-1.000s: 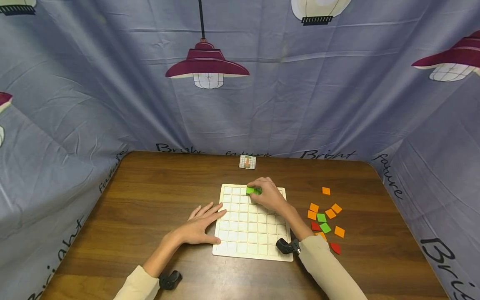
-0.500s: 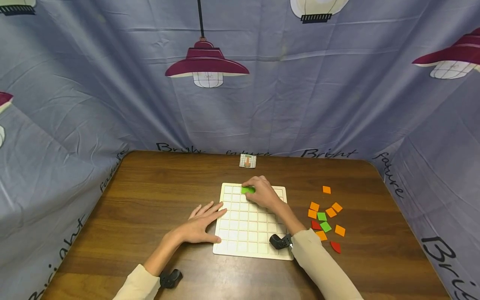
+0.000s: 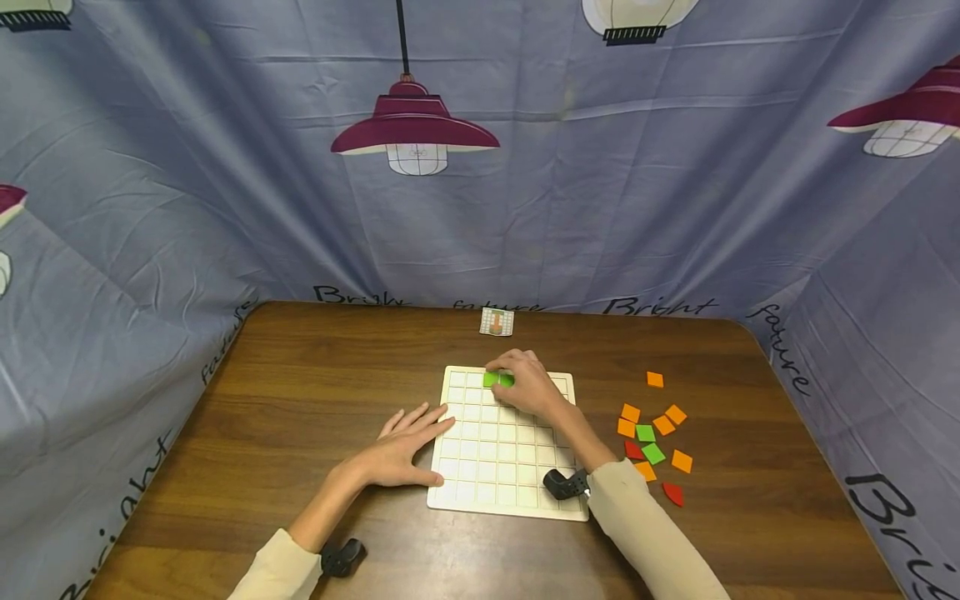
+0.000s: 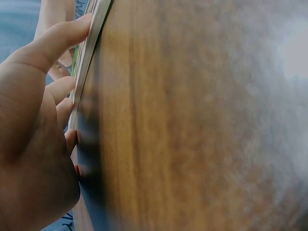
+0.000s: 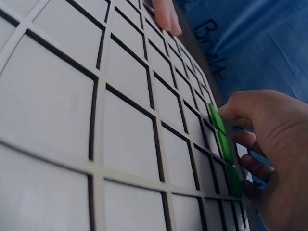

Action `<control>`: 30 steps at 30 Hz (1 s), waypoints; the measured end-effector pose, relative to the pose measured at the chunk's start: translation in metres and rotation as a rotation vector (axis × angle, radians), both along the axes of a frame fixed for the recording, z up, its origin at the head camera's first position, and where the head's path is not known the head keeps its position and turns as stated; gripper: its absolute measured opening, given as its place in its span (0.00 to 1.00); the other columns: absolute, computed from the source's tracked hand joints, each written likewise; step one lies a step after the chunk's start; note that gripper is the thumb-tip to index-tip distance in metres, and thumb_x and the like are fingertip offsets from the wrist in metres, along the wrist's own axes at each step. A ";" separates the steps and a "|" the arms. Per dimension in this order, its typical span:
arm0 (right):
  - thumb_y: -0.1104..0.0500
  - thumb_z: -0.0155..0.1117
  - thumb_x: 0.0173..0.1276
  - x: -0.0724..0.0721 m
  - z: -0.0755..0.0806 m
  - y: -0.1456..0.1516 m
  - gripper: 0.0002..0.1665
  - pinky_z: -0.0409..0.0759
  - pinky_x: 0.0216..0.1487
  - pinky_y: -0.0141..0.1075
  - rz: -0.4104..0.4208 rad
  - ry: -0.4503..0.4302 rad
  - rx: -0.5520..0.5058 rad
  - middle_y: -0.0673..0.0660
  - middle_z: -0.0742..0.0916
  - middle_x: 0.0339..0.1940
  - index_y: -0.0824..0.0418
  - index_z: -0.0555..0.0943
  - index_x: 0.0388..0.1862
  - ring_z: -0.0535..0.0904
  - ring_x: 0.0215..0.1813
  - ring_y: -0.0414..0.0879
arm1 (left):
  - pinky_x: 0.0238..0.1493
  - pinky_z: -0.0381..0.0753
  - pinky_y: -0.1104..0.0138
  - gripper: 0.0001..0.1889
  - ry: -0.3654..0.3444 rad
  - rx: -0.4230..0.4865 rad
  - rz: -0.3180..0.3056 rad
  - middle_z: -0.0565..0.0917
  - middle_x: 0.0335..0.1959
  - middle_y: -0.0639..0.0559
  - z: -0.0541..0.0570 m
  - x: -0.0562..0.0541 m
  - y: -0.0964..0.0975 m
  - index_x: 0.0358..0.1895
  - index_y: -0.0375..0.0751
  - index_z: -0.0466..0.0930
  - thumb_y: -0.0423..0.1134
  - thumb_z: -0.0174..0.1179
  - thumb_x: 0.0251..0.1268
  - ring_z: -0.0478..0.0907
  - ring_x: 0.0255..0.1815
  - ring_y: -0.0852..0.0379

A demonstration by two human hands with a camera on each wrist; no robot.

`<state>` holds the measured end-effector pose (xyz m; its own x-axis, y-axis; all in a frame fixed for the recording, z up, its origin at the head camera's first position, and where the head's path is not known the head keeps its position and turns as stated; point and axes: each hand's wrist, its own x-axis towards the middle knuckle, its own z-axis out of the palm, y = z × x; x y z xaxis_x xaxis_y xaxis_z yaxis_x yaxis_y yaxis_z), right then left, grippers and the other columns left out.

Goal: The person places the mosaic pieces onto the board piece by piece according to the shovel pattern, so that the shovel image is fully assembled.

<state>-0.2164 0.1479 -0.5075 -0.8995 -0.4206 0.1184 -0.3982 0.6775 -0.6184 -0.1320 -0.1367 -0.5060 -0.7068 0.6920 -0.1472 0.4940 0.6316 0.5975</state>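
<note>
The white gridded board lies on the table. My right hand is over its far edge, thumb and fingers curled about a short row of green square tiles. In the right wrist view the green tiles sit along the board's edge row, the thumb touching one end and the other fingers behind. Part of the row is hidden by the hand in the head view. My left hand lies spread at the board's left edge, its thumb and fingertips touching the rim; it holds nothing.
Right of the board lie loose orange tiles, green tiles and red rounded pieces. A small card with a grid picture lies beyond the board. A blue-grey curtain hangs behind the table.
My right hand has shifted slightly left along the far row, and the green tiles between its fingers moved left with it. In the last half second it stays nearly still. The left hand keeps its place.
</note>
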 end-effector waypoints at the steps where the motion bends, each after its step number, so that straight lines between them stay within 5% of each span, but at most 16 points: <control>1: 0.59 0.67 0.65 0.001 0.001 0.002 0.19 0.72 0.52 0.51 -0.002 -0.007 -0.014 0.57 0.81 0.55 0.59 0.85 0.56 0.71 0.52 0.54 | 0.72 0.33 0.38 0.47 0.002 0.000 -0.001 0.48 0.82 0.50 0.000 0.000 0.000 0.80 0.49 0.54 0.59 0.65 0.62 0.38 0.80 0.41; 13: 0.63 0.65 0.71 0.012 0.015 0.054 0.18 0.78 0.55 0.51 -0.050 -0.027 -0.165 0.59 0.80 0.58 0.65 0.83 0.58 0.76 0.59 0.57 | 0.72 0.34 0.38 0.47 0.015 0.003 -0.002 0.49 0.81 0.48 0.001 0.001 0.000 0.80 0.48 0.55 0.58 0.66 0.61 0.39 0.80 0.40; 30: 0.61 0.64 0.72 0.031 0.024 0.169 0.20 0.70 0.59 0.64 -0.245 0.016 -0.037 0.68 0.77 0.62 0.67 0.80 0.61 0.71 0.63 0.68 | 0.72 0.33 0.38 0.47 0.010 0.007 -0.005 0.49 0.81 0.48 0.002 0.000 0.000 0.80 0.47 0.55 0.59 0.65 0.61 0.38 0.80 0.40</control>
